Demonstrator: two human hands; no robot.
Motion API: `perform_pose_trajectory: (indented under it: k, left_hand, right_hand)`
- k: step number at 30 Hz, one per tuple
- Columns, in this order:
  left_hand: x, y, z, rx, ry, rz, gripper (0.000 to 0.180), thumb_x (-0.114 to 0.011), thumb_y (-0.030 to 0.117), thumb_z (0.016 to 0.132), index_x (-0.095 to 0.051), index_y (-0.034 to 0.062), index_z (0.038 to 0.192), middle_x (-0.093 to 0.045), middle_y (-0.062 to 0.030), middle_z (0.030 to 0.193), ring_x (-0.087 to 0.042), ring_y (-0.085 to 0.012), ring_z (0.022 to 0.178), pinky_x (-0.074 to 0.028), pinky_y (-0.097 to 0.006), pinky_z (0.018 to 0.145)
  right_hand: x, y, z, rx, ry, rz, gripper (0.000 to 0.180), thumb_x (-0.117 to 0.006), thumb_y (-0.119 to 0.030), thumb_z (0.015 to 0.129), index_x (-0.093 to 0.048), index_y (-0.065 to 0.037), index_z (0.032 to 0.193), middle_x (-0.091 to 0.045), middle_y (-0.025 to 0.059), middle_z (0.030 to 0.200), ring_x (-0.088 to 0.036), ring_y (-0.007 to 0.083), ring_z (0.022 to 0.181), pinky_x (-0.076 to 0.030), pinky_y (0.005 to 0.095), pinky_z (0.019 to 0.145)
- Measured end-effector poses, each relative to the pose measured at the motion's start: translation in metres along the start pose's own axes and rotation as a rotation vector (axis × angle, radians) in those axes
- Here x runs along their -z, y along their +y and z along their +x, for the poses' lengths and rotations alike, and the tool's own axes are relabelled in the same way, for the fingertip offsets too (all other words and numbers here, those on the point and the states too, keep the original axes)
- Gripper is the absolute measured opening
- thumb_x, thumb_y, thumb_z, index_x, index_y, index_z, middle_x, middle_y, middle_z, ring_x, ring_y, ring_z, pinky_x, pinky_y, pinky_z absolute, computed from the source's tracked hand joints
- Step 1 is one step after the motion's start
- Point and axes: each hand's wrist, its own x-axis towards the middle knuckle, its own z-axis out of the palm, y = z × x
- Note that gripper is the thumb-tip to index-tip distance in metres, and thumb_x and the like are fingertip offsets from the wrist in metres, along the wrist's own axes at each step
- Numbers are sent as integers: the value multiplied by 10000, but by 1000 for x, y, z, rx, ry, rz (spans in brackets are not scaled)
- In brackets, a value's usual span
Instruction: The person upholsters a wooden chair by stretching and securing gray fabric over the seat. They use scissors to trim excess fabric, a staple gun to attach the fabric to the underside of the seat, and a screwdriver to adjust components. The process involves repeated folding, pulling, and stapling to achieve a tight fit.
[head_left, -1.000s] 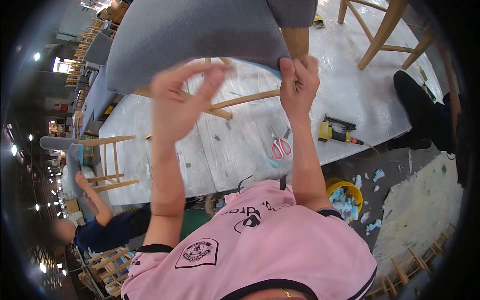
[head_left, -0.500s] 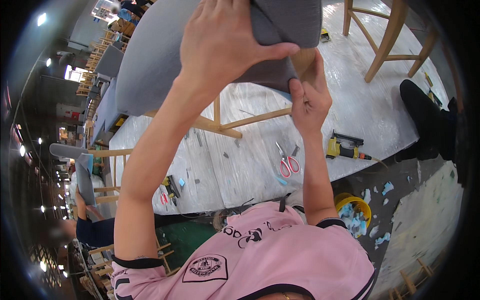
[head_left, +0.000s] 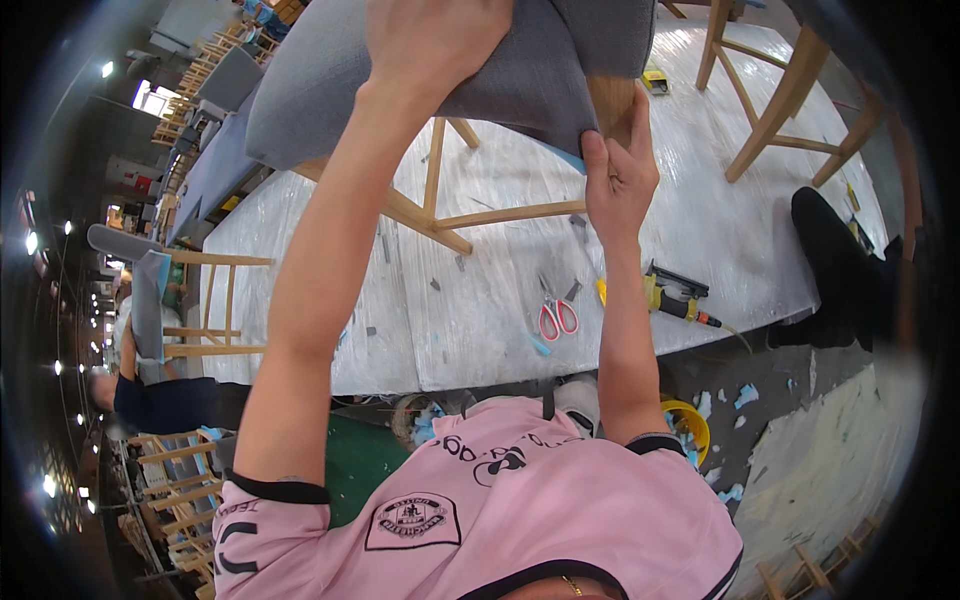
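Observation:
A chair upholstered in grey fabric (head_left: 330, 95) stands tilted before me at the top of the view, its wooden legs (head_left: 432, 180) over the wrapped table. My left hand (head_left: 435, 45) lies on the upholstery with its fingers curled into the cloth, partly cut off by the upper edge. My right hand (head_left: 622, 185) pinches the lower corner of the fabric. Its thumb presses the cloth edge, and its fingers reach up along a bare wooden part (head_left: 610, 105). Light blue lining shows under that edge.
Red-handled scissors (head_left: 557, 318) and a yellow-black staple gun (head_left: 680, 298) with a hose lie on the plastic-wrapped table (head_left: 400, 345). A yellow bucket (head_left: 690, 425) with blue scraps stands below. Another wooden-legged chair (head_left: 775, 100) is at right. A person (head_left: 165, 400) works at left.
My left hand has shifted up and its outstretched thumb has folded in. My right hand keeps its pinch on the fabric corner. The whole view has shifted slightly.

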Motion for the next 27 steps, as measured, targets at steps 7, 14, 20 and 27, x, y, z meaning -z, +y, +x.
perform_pose_trajectory:
  k: [7, 14, 20, 27]
  left_hand:
    - [18, 24, -39, -288, -201, 164, 1216, -766, 659, 767, -269, -157, 1519, -315, -349, 1572, -298, -506, 1469, -247, -554, 1227]
    - [12, 31, -28, -221, -245, 251, 1205, -846, 545, 717, -271, -178, 1490, -344, -364, 1537, -332, -513, 1440, -292, -545, 1206]
    - [6, 38, -28, -220, -154, 258, 1169, -881, 501, 685, -320, -165, 1466, -416, -334, 1497, -405, -477, 1396, -341, -523, 1171]
    - [2, 42, -30, -179, -72, 216, 1113, -929, 457, 624, -407, -101, 1434, -504, -259, 1436, -484, -421, 1342, -415, -499, 1109]
  right_hand:
    - [-4, 10, -5, -86, -1, 160, 372, -723, -317, 983, -769, 9, 810, -379, 260, 1613, -364, 425, 1493, -294, 451, 1207]
    - [-6, 13, -3, -91, 56, 339, 405, -736, -383, 968, -796, -25, 788, -354, 229, 1626, -315, 382, 1501, -231, 457, 1216]
    - [-9, 8, -3, -172, 52, 363, 411, -726, -361, 979, -785, -22, 754, -338, 206, 1611, -318, 371, 1483, -243, 463, 1203]
    - [-13, 7, -1, -207, 86, 404, 403, -734, -342, 975, -772, -13, 747, -359, 174, 1577, -323, 342, 1471, -266, 444, 1187]
